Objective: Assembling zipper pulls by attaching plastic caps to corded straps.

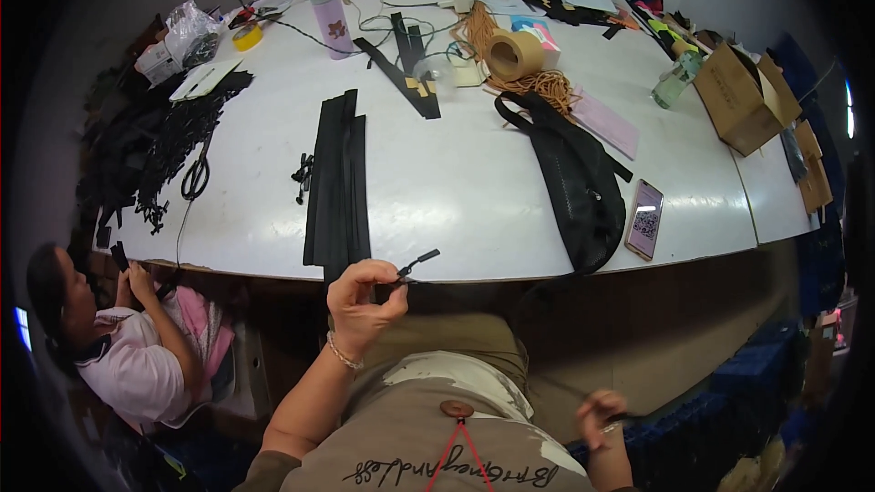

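A wide white table [474,191] fills most of the room in front of the person. On it, to the right, lies a black bag [574,182] with its strap curled toward the middle, and a phone [645,219] sits just beside the bag near the table's edge. Left of centre a stack of long black zipper strips [337,178] runs from mid-table down over the near edge. Further back stand a roll of brown tape [512,55] on a heap of orange cord, and a pale bottle [328,14]; black scissors [195,178] lie at the far left.

Another person [128,346] sits low at the left (busy with something dark in their own hands).

The left hand [365,305] is raised just below the table's edge, thumb and fingers pinched on a small black zipper pull [415,264] that points up and right. The right hand [599,419] is down by the lap, curled closed around a thin dark strip whose kind I cannot make out.
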`<state>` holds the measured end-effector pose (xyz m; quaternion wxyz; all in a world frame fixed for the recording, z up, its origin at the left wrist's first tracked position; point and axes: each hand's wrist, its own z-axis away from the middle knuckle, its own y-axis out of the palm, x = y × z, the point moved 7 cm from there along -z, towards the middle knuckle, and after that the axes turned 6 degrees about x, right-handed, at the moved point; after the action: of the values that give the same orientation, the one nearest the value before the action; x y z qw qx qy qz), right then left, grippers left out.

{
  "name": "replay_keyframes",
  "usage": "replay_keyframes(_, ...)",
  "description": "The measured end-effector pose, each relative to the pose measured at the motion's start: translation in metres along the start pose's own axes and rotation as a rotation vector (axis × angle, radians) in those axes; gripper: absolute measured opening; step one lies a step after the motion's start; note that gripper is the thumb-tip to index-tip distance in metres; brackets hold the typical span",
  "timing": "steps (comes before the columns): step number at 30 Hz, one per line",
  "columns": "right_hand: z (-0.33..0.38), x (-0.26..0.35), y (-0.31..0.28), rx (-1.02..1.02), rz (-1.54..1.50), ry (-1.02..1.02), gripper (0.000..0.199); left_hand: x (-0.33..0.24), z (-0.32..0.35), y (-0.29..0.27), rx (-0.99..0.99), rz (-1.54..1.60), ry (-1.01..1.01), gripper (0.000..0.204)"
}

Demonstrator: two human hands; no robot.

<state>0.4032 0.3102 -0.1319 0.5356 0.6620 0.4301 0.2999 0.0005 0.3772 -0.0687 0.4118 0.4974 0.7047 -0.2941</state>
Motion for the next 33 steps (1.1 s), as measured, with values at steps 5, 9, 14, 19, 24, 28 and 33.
replay_keyframes(5,-0.054,0.050,0.060,0.482,0.512,-0.607,0.060,0.002,0.003,-0.005,-0.079,-0.013,-0.055,0.031)
replay_keyframes(9,-0.112,0.065,0.104,-0.017,1.334,-1.067,0.073,0.005,0.004,-0.001,-0.074,0.023,-0.098,0.031)
replay_keyframes(14,-0.130,0.060,0.174,-0.088,2.193,-1.778,0.071,0.002,0.006,0.003,-0.056,0.028,-0.110,0.030)
replay_keyframes(19,-0.137,0.052,0.194,-0.272,2.641,-2.349,0.071,-0.001,0.006,0.010,-0.014,0.043,-0.108,0.030)
replay_keyframes(24,-0.030,0.065,0.239,0.351,1.141,-2.484,0.063,-0.003,0.005,0.014,0.012,0.046,-0.156,0.029)
replay_keyframes(28,-0.030,0.086,0.277,1.375,0.585,-1.441,0.023,-0.010,0.006,0.008,0.012,-0.001,-0.158,0.028)
replay_keyframes(33,-0.094,0.066,0.293,1.521,0.432,-0.929,0.005,-0.001,0.003,0.012,0.060,-0.004,-0.229,0.032)
